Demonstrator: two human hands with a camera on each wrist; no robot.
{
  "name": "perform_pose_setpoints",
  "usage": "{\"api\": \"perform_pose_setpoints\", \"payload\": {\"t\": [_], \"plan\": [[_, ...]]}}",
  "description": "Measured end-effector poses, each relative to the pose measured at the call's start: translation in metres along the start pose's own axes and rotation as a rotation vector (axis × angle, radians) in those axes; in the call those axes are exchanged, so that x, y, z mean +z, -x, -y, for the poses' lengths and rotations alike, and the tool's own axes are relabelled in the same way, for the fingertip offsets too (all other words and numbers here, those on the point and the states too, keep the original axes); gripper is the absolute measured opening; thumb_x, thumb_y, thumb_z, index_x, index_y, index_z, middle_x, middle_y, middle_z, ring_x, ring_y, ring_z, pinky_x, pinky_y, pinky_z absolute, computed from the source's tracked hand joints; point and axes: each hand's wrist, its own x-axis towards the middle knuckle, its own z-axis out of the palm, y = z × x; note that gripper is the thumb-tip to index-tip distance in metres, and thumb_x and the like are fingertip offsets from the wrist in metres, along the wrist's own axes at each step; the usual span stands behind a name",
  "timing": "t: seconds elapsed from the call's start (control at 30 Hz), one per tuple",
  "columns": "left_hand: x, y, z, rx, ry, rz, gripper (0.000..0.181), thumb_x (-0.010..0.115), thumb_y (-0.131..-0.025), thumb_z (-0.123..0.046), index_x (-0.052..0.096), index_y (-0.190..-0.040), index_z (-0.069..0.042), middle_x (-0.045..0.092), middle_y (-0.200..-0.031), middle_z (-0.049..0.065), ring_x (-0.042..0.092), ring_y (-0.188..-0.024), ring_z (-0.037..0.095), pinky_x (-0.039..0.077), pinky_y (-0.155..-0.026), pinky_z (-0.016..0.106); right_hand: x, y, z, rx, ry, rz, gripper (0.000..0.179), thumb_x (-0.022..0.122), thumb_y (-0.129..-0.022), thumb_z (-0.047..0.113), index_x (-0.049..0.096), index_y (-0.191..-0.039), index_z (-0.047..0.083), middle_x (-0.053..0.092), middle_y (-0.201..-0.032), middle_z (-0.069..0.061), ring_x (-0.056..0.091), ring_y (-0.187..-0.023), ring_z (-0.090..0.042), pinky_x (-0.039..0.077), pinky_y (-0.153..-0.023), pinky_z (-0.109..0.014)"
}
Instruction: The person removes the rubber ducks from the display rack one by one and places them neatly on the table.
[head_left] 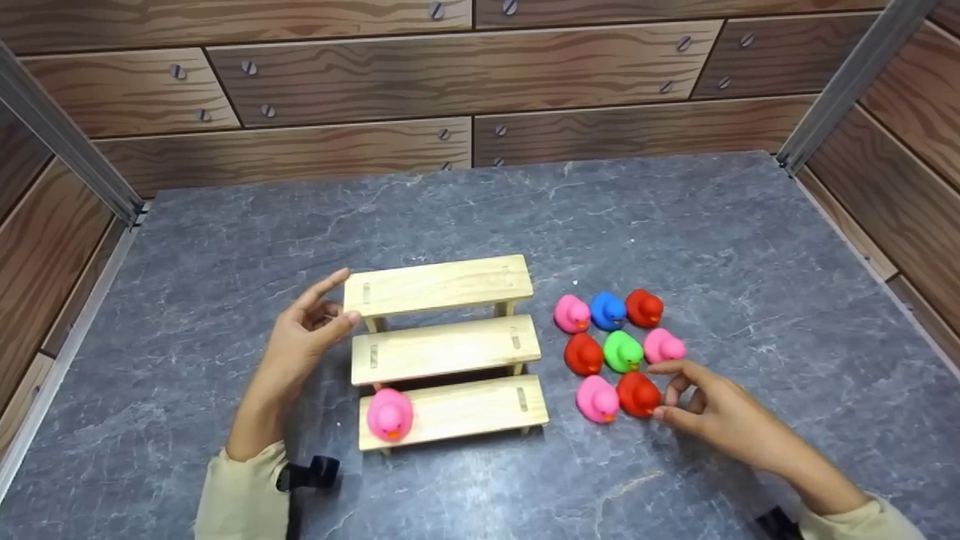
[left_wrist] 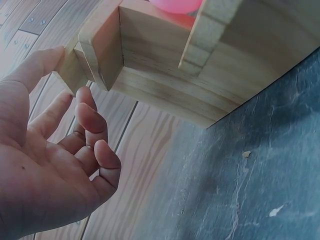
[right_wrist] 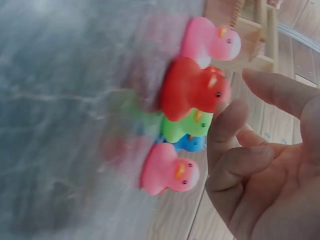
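A three-step wooden stand (head_left: 442, 349) stands on the table, with a pink rubber duck (head_left: 390, 414) at the left end of its lowest step. My left hand (head_left: 300, 334) holds the left end of the top step, index finger at the back corner and thumb at the front. In the left wrist view, the left hand's (left_wrist: 55, 150) other fingers curl loosely below. My right hand (head_left: 716, 412) is beside a red rubber duck (head_left: 639, 395), thumb and index finger apart near its right side. The right wrist view shows the red duck (right_wrist: 187, 90) beyond the fingertips, not gripped.
More rubber ducks stand in rows right of the stand: a blue duck (head_left: 607, 310), a green duck (head_left: 623, 352), and several pink and red ones. Wood-patterned panels (head_left: 465, 82) border the grey marbled table (head_left: 712, 225) at the back and sides.
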Motion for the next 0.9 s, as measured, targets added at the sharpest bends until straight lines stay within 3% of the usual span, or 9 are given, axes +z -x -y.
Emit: {"api": "perform_pose_setpoints", "payload": {"t": [0.13, 0.53, 0.77, 0.9], "plan": [[0.001, 0.0, 0.0, -0.002, 0.01, 0.005, 0.057, 0.068, -0.089, -0.006, 0.049, -0.142, -0.017, 0.056, -0.086, 0.002, 0.05, -0.072, 0.008, 0.043, -0.066, 0.02, 0.001, 0.004, 0.008, 0.0, 0.01, -0.039, 0.049, 0.072, -0.086, 0.02, 0.054, -0.129, 0.003, 0.057, -0.092, -0.005, 0.054, -0.064, -0.003, 0.045, -0.053, -0.022], [-0.001, 0.003, 0.002, -0.008, -0.007, 0.007, 0.057, 0.067, -0.09, -0.009, 0.048, -0.142, -0.02, 0.055, -0.088, 0.003, 0.05, -0.072, 0.009, 0.042, -0.066, 0.021, 0.014, 0.005, 0.03, -0.168, -0.078, -0.058, 0.045, 0.073, -0.086, 0.015, 0.055, -0.125, 0.003, 0.056, -0.09, -0.001, 0.052, -0.064, -0.004, 0.045, -0.054, -0.022], [0.001, 0.002, 0.001, -0.009, -0.003, -0.002, 0.057, 0.067, -0.089, -0.007, 0.049, -0.142, -0.018, 0.056, -0.087, 0.002, 0.051, -0.072, 0.008, 0.043, -0.066, 0.02, 0.022, 0.0, 0.039, -0.151, -0.16, -0.013, 0.047, 0.072, -0.086, 0.014, 0.053, -0.128, 0.002, 0.056, -0.09, -0.004, 0.051, -0.065, -0.005, 0.044, -0.056, -0.021], [0.001, 0.0, 0.001, -0.009, -0.007, -0.003, 0.057, 0.067, -0.089, -0.007, 0.049, -0.142, -0.019, 0.056, -0.087, 0.002, 0.051, -0.072, 0.009, 0.044, -0.066, 0.021, 0.03, -0.006, 0.048, -0.196, -0.21, 0.012, 0.048, 0.072, -0.086, 0.013, 0.052, -0.128, 0.0, 0.057, -0.09, -0.007, 0.05, -0.064, -0.004, 0.043, -0.055, -0.02]]}}
